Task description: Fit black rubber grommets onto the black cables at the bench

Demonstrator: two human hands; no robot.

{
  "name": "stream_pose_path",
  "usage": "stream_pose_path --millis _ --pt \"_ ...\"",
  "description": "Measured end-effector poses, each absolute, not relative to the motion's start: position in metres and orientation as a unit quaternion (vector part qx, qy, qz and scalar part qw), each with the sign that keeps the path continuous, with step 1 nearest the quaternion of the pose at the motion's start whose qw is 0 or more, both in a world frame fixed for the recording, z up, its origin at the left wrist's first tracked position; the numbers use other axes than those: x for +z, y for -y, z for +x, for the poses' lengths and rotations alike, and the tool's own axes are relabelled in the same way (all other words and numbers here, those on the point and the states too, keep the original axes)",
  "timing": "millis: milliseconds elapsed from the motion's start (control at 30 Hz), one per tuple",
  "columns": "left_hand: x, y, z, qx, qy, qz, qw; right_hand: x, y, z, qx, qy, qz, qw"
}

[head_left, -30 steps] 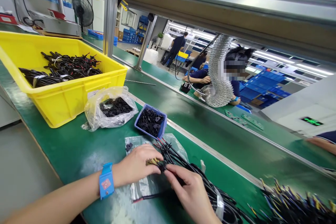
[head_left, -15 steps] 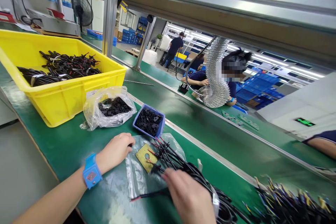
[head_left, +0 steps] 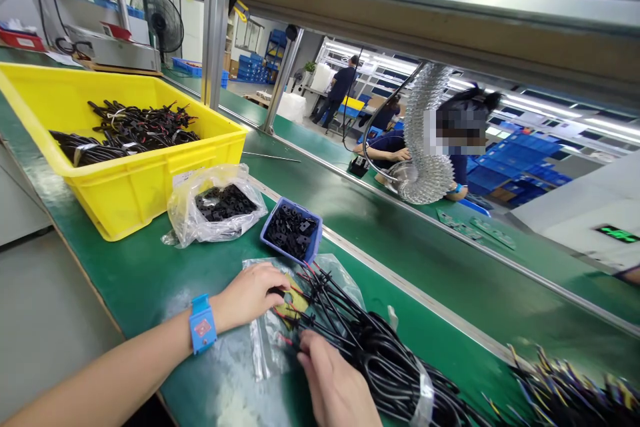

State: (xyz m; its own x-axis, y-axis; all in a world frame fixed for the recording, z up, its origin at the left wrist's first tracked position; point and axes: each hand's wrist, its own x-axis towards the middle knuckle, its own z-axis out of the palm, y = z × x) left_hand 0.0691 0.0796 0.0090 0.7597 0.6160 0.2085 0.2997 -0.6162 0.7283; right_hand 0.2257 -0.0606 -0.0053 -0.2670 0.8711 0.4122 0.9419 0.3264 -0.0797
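Note:
My left hand [head_left: 253,297], with a blue strap on its wrist, pinches a small black plastic part [head_left: 276,291] over the yellow plate with a hole [head_left: 299,300]. My right hand [head_left: 335,377] is closed on a black cable whose red wire end [head_left: 286,340] points toward my left hand. Most of that cable is hidden by the fingers. Beside the right hand lies a taped bundle of black cables [head_left: 385,353], its red-tipped ends near the plate. A clear plastic bag [head_left: 263,353] lies flat underneath.
A small blue-purple bin [head_left: 316,247] of black parts stands behind my hands, beside an open plastic bag [head_left: 185,217] of similar parts. At left is a yellow crate [head_left: 120,207] with cable bundles. More cables [head_left: 575,390] lie at right. A co-worker [head_left: 460,147] sits across the bench.
My left hand has moved right, over the yellow plate, with the black part. My right hand has drawn the cable's end up closer to it.

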Motion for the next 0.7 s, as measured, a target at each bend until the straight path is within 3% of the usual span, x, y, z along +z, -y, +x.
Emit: stream_pose_path --millis 333,700 --pt "0.011 -0.079 0.065 0.212 -0.268 0.879 0.332 0.008 0.035 0.245 -0.216 0.762 -0.584 0.18" --pt "0.005 -0.079 0.064 0.225 -0.271 0.868 0.35 0.01 0.041 0.245 -0.088 0.808 -0.569 0.126"
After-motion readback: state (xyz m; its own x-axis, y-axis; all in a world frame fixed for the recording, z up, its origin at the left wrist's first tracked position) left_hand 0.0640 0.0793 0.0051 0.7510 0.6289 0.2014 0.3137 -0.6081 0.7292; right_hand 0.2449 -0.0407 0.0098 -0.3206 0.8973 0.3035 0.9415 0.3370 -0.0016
